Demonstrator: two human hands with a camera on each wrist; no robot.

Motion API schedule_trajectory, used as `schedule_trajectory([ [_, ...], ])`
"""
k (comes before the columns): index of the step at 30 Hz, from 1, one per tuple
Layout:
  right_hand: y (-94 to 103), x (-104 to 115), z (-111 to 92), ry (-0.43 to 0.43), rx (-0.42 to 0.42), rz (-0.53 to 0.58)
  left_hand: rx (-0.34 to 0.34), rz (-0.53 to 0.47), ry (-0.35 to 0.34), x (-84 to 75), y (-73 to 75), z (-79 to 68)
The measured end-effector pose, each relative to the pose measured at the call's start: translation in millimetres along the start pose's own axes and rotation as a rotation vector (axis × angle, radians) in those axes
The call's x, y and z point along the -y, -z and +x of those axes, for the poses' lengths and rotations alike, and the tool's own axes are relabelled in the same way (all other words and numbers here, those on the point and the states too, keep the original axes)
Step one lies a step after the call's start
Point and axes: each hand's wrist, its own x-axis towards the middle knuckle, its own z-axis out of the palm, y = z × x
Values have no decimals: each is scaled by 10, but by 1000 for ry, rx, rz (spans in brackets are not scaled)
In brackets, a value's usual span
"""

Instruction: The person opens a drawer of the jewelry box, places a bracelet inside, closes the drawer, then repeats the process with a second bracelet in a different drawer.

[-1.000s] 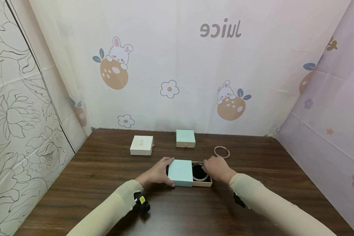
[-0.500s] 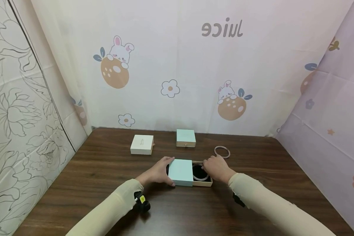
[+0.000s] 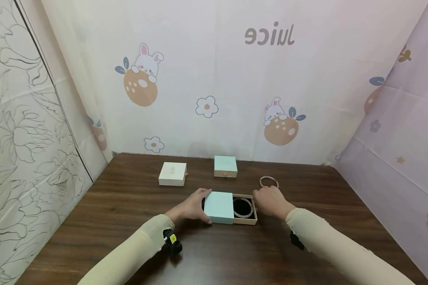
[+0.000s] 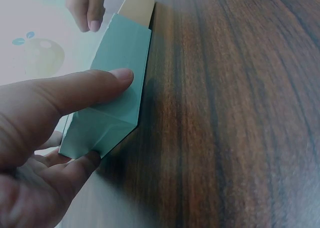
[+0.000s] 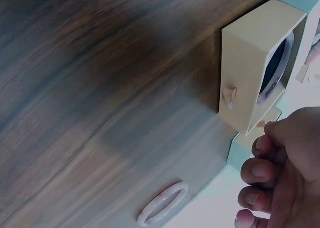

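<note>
My left hand (image 3: 192,206) grips a light teal drawer box (image 3: 218,206), its thumb (image 4: 95,90) on the near side and other fingers at the left end and underside. A cream inner drawer (image 5: 250,72) sticks out of the sleeve to the right. Inside it a pale pinkish bangle (image 3: 243,217) lies on a black lining, partly under the sleeve. Just right of the drawer hovers my right hand (image 3: 272,202), fingers loosely curled around nothing, thumb tip near the drawer's back right corner. A small pull tab (image 5: 229,96) shows on the drawer's end face.
A second bangle (image 3: 269,177) lies on the dark wooden table (image 3: 221,257) behind my right hand. Farther back stand a cream box (image 3: 173,174) at left and a smaller teal box (image 3: 225,166) in the middle. A printed curtain (image 3: 214,79) hangs behind the table.
My right hand has let go of the bangle in the drawer and moved out to the right, uncovering it. My left hand keeps its grip on the box.
</note>
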Motion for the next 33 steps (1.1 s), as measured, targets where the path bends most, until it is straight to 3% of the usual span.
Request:
schedule_trajectory([
  [6, 13, -46, -64, -9, 1, 13, -1, 0, 10, 7, -17, -18],
  [10, 2, -61, -101, -28, 64, 33, -2, -8, 0, 6, -23, -19],
  [22, -148, -49, -170, -85, 296, 417, 2, 0, 8, 18, -65, -4],
  [33, -260, -20, -160, -130, 250, 539, -13, 27, -27, -7, -30, -4],
])
